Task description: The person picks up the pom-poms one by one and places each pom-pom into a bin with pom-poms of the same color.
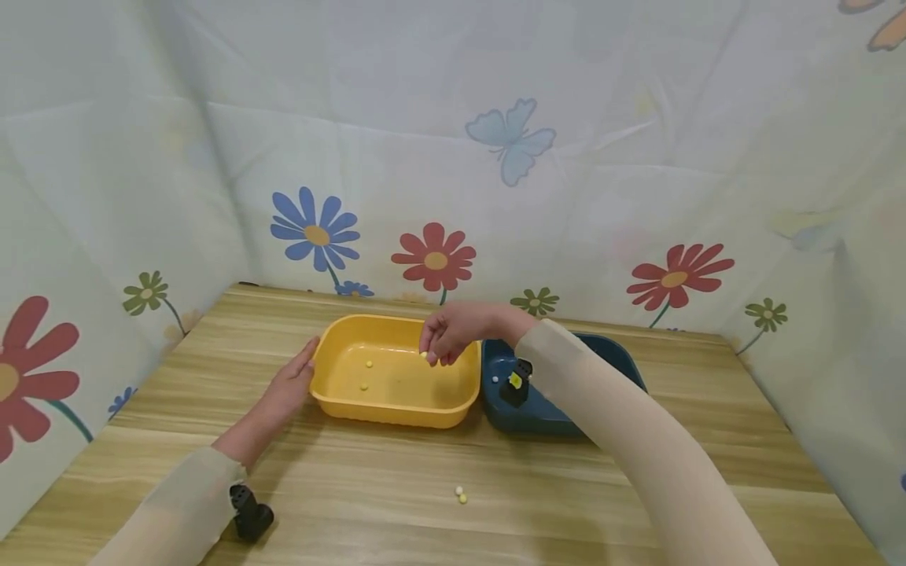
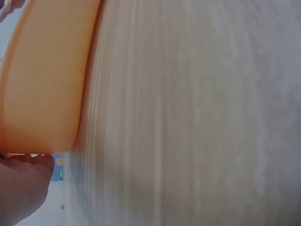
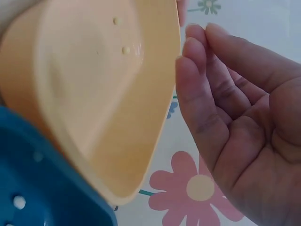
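Note:
A yellow basin (image 1: 396, 413) stands on the table with two small yellow balls (image 1: 369, 364) in it. Over its right part, my right hand (image 1: 453, 330) pinches another small yellow ball (image 1: 424, 354) between thumb and fingertips; in the right wrist view the fingertips (image 3: 188, 70) hide that ball. My left hand (image 1: 292, 383) touches the basin's left wall with its fingers fairly straight, and the left wrist view shows the hand (image 2: 26, 186) against the basin's end. To the right, close beside the yellow basin, is a dark blue basin (image 1: 527, 424), partly covered by my right forearm; a white ball (image 3: 19, 202) lies inside it.
On the wooden table (image 1: 354, 503), nearer to me, a white ball (image 1: 458, 490) and a yellow ball (image 1: 463, 498) lie side by side. A flower-printed cloth (image 1: 566, 236) hangs behind the basins and along both sides.

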